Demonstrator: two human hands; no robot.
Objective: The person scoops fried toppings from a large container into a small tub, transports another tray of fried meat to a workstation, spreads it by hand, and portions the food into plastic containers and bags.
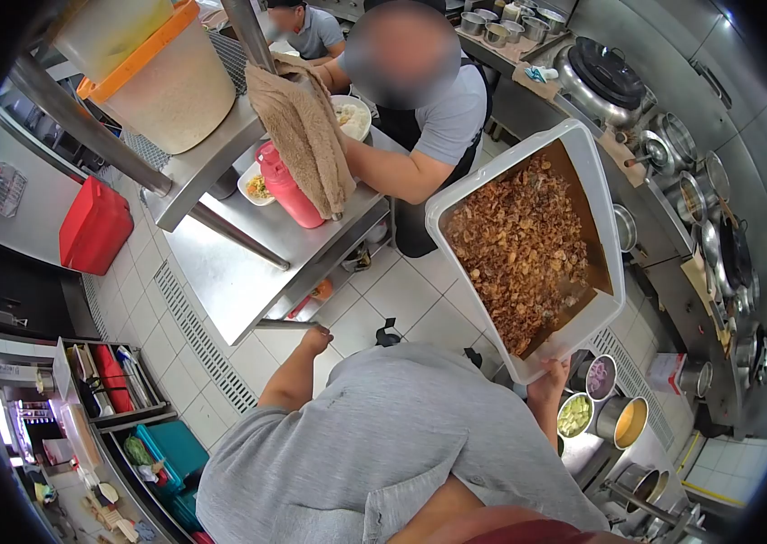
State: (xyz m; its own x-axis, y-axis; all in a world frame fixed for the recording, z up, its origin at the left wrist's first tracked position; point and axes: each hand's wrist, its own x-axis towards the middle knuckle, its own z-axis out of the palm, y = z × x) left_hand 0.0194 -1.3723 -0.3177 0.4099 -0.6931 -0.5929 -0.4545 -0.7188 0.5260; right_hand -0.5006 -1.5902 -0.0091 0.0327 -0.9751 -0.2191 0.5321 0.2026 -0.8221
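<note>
My right hand (548, 381) grips the near rim of a large white plastic tub (602, 172). Brown, crispy-looking shredded food (519, 245) fills much of the tub, which is tilted beside me at the right. My left hand (314, 340) is low in front of me, its fingers curled at the end of a thin edge under the steel table (220, 281). What those fingers hold, if anything, is too small to make out.
A co-worker (438, 136) stands across the table, one arm by a plate of rice (352, 118). A pink bottle (288, 186) and brown towel (302, 127) are at the shelf. Steel pots of cut vegetables (575, 415) stand right, below the tub. A red box (96, 225) sits left.
</note>
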